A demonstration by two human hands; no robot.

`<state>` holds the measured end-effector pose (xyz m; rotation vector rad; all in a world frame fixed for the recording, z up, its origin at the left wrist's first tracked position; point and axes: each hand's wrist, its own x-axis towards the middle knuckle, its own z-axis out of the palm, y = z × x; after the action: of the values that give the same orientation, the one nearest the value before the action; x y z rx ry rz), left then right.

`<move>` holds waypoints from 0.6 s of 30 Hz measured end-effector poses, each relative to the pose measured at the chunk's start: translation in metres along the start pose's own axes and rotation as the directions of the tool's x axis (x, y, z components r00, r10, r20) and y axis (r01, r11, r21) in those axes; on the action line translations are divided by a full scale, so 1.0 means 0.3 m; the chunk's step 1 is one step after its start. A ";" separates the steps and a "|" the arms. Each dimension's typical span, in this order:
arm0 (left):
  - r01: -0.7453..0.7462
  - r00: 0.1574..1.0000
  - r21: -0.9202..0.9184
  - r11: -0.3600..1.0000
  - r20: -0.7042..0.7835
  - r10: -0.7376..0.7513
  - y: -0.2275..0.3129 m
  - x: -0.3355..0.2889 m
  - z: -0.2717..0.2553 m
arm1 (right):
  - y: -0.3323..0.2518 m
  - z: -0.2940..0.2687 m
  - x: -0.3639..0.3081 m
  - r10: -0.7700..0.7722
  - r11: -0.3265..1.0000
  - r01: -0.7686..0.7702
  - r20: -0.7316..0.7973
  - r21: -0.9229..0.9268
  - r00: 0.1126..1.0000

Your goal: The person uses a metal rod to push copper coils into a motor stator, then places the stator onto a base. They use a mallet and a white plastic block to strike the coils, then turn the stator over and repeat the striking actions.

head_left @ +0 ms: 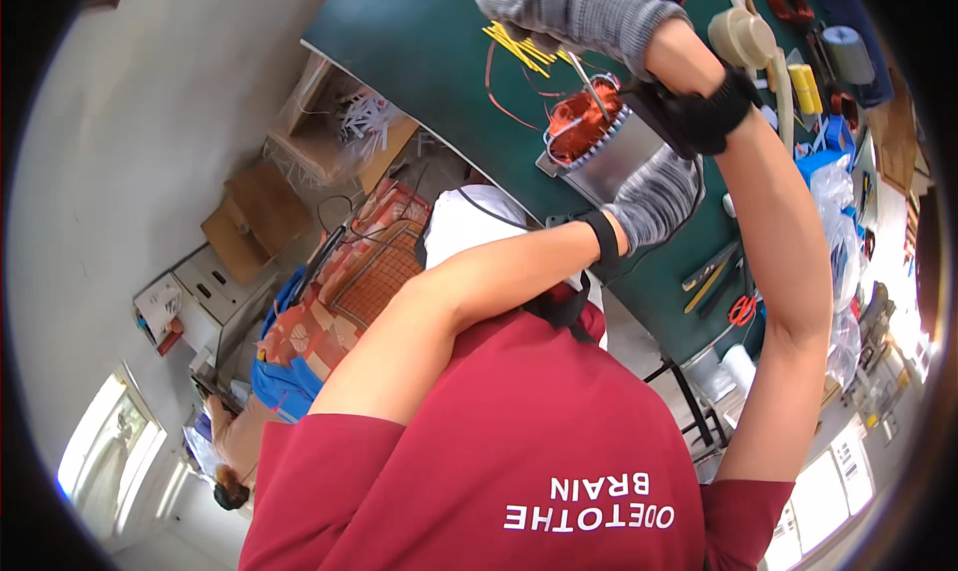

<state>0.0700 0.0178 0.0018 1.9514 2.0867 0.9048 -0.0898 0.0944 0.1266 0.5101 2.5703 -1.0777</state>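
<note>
On the dark green table lies a motor stator, a grey metal cylinder with orange-red copper windings bulging from its end. My left hand, in a grey knit glove, is closed against the stator's side, its fingertips partly hidden. Beyond it, my right hand, gloved too, curls around a thin metal rod whose lower end reaches into the windings. The rod's upper end is hidden in the hand. Thin yellow sleeves and loose copper wires lie beside the windings.
Along the right lie a cream tape roll, a blue-grey roll, red-handled scissors and plastic bags. A chair with a patterned cover stands left, near cardboard boxes. Another person is at the lower left.
</note>
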 end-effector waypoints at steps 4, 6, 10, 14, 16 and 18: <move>-0.153 0.936 0.057 0.987 0.328 0.126 0.007 0.020 -0.072 | 0.009 -0.036 -0.178 0.071 0.995 -0.071 0.010 -0.064 0.997; -0.307 0.933 0.007 0.952 0.198 0.299 -0.048 -0.004 -0.072 | 0.108 -0.056 -0.404 -0.159 0.977 0.124 -0.205 -0.176 0.966; -0.391 0.919 -0.378 0.839 -0.108 0.380 -0.174 -0.155 -0.214 | 0.221 -0.044 -1.072 0.361 0.677 0.215 -0.573 0.703 0.736; 0.309 0.930 -0.258 0.915 0.283 -0.235 -0.399 -0.366 -0.366 | 0.329 0.329 -0.998 0.305 0.895 -0.443 -0.648 -0.056 0.698; 0.314 0.946 -0.484 0.817 0.085 -0.313 -0.428 -0.400 -0.272 | 0.408 0.531 -0.894 0.522 0.853 -0.397 -0.531 0.340 0.667; 0.162 0.984 -0.452 0.877 0.009 -0.177 -0.466 -0.345 -0.197 | 0.515 0.722 -0.815 0.366 0.930 -0.248 -0.659 0.270 0.657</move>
<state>-0.0639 -0.0958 -0.0519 1.4994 1.8137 1.2530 0.2254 -0.0121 -0.0143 1.6266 2.8249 -1.1063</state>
